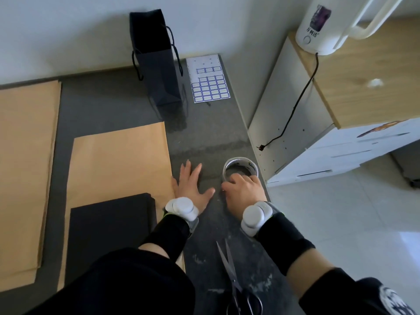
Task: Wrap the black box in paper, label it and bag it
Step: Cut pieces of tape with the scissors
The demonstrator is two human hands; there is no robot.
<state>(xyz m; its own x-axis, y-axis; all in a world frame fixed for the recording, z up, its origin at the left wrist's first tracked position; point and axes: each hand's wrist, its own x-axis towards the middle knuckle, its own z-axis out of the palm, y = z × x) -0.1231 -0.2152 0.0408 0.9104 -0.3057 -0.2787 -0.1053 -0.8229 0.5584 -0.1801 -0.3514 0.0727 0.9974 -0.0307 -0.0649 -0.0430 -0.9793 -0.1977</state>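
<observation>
Black, matte and flat, the box [109,226] lies on the near corner of a brown paper sheet [120,160] on the grey worktop [204,133]. At the sheet's right edge the left hand [193,185] rests flat, fingers spread wide; the right hand [244,193] curls its fingers round a tape roll [241,165].

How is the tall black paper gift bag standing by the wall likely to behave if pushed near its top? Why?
The tall black paper gift bag stands upright on a narrow base, so it would probably tip rather than slide. Its thin paper walls suggest it is light and would crease easily. Whether it is empty cannot be seen.
</observation>
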